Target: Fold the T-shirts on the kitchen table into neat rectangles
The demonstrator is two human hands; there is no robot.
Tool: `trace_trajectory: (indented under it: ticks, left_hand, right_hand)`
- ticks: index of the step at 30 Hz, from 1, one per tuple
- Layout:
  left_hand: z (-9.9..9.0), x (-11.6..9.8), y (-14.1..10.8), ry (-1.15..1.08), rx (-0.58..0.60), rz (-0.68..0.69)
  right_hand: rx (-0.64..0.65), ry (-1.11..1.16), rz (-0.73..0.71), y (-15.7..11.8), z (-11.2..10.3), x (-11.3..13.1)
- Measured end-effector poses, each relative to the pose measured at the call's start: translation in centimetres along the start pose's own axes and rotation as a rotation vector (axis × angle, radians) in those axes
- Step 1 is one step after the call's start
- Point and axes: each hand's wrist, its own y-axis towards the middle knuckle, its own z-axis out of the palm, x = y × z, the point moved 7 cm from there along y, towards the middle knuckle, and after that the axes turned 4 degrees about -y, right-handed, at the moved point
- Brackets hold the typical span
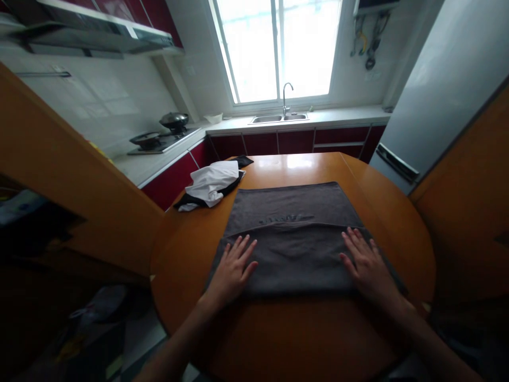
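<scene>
A dark grey cloth [298, 257] lies spread on the wooden table, its near part folded over so that the folded edge crosses the middle. Some dark lettering or a pattern shows just beyond that edge, too blurred to read. My left hand [234, 268] rests flat on the left side of the folded layer, fingers spread. On the right side of the same layer lies my right hand [365, 265], palm down with its fingers apart. Neither hand grips the cloth.
The round wooden table [186, 254] carries a heap of white and black clothing [214, 180] at its far left. Beyond it are a counter with a sink [267, 119], a stove with pans [175, 121], and a fridge [445, 95] at the right.
</scene>
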Motion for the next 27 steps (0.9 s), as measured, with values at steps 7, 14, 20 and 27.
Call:
trace_trajectory:
  ticks: [7,14,20,27]
  left_hand:
    - [-0.4,-1.0,-1.6,-0.124,0.018,-0.010]
    - [-1.2,1.7,-3.8,-0.150,-0.044,-0.102]
    - [-4.5,6.2,-5.4,-0.400,-0.246,-0.235]
    - [-7.3,7.8,-9.2,-0.356,-0.246,-0.152]
  right_hand:
    - [0.029,0.092,-0.088,-1.6,0.7,-0.6]
    - [-0.010,0.044,0.014,-2.6,0.3,-4.6]
    - [-0.059,0.133,0.031,-3.4,-0.6,-6.9]
    - [-0.246,0.320,0.248,-5.1,-5.5,-11.8]
